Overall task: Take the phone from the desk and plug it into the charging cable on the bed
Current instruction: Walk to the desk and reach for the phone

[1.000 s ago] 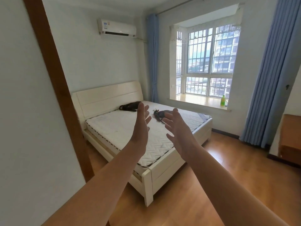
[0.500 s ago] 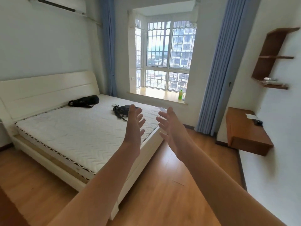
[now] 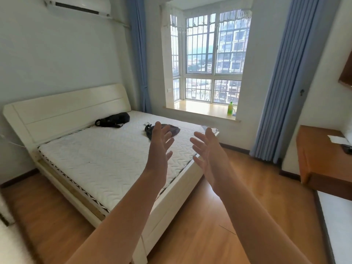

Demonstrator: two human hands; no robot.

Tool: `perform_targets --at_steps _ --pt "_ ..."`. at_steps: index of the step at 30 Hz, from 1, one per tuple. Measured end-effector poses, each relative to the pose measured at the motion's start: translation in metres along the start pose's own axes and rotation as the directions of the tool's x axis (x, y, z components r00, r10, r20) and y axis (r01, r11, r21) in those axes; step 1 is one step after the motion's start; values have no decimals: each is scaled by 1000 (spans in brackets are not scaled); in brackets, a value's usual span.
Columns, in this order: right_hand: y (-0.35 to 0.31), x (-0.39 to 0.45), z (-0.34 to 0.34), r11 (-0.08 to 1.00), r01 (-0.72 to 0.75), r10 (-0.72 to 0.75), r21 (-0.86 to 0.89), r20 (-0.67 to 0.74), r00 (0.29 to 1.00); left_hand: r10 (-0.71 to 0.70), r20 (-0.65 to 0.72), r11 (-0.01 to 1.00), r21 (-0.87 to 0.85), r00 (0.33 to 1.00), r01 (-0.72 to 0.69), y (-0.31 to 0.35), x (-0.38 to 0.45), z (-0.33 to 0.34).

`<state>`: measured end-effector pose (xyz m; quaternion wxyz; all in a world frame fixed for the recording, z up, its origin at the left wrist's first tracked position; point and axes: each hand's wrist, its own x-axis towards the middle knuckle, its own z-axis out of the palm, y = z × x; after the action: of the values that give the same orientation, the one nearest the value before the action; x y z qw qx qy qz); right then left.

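Both my arms are stretched out in front of me. My left hand (image 3: 159, 147) and my right hand (image 3: 208, 149) are empty, palms facing each other, fingers spread. They hover over the foot corner of the white bed (image 3: 106, 161). A wooden wall-mounted desk (image 3: 320, 161) is at the right edge; a small dark object (image 3: 347, 148), possibly the phone, lies on it beside a white paper (image 3: 337, 139). On the mattress, a dark bundle (image 3: 162, 130) with black cords lies partly behind my left hand. I cannot pick out a charging cable.
A black bag (image 3: 114, 120) lies by the headboard. A green bottle (image 3: 230, 108) stands on the window sill. Blue curtains (image 3: 283, 92) hang beside the window. Wood floor (image 3: 219, 225) runs between bed and desk. A wooden shelf (image 3: 345, 75) juts from the right wall.
The view swung right from the doorway, then slightly back left, so the desk is now cut by the right edge. Both hands stayed raised and open.
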<state>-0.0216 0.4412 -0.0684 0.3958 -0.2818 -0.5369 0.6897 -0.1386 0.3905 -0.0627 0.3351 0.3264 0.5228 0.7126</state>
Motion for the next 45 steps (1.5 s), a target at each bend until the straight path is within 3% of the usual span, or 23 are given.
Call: perform_targets --at_steps 10,15,26,34,45 --pt "14 91 -17 1000 -5 8 -28 87 996 94 -92 986 148 991 -79 -33 62 13" --pt "22 150 -32 999 -23 24 -26 58 998 61 -85 992 119 994 -51 -51 124 27" --pt "18 328 -74 997 -22 8 -78 -178 984 -55 153 997 -35 987 61 -98 338 77" --pt "9 419 -120 998 -3 -15 -57 -303 953 -80 272 991 -80 959 106 -123 436 127" --pt "11 561 -194 999 44 -45 -8 -254 966 -103 219 995 39 970 97 -157 565 195"
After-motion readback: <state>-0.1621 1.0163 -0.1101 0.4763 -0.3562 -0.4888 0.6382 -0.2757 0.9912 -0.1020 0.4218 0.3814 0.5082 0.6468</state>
